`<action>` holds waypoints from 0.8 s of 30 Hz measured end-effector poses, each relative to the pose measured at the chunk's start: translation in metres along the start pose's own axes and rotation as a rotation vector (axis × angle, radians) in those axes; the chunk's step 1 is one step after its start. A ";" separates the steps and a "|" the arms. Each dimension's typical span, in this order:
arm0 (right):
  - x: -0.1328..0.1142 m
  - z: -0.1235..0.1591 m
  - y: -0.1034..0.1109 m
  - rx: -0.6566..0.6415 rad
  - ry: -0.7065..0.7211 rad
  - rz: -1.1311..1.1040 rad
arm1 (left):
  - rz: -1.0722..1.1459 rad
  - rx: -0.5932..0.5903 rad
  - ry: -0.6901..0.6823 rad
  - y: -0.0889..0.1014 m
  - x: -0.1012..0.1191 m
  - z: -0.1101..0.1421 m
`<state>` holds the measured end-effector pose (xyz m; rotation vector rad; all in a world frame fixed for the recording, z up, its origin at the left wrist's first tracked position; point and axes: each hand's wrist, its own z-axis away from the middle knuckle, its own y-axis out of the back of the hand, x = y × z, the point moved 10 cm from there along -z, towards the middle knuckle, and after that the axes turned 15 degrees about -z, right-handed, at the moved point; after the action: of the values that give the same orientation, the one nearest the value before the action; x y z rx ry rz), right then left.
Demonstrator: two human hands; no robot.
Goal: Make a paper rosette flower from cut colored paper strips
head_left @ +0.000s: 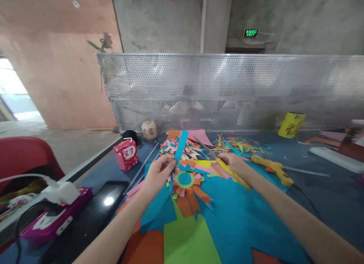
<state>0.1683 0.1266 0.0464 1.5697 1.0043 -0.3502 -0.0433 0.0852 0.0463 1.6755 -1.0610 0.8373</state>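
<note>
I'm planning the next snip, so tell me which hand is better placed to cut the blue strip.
The right hand, most likely: it holds the yellow-handled scissors, their blades pointing forward and leftward. The left hand is occupied pinching the blue strip, so it seems better suited to steadying that.

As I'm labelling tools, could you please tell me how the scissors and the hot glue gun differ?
The scissors are held in the right hand, while the hot glue gun lies unheld. The scissors have grey blades and yellow handles; the hot glue gun is yellow and orange, and corded. Both are partly yellow.
</note>
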 end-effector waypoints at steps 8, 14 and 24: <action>-0.004 0.029 -0.025 -0.245 -0.054 -0.012 | 0.036 0.101 -0.007 0.010 0.000 0.002; -0.004 0.032 -0.034 -0.277 -0.082 -0.067 | -0.037 0.050 -0.021 0.003 0.005 0.006; -0.016 0.033 -0.035 -0.222 -0.032 -0.142 | -0.078 -0.005 -0.048 -0.007 0.005 0.008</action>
<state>0.1425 0.0886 0.0255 1.2930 1.0943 -0.3480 -0.0349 0.0775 0.0457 1.7290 -1.0223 0.7475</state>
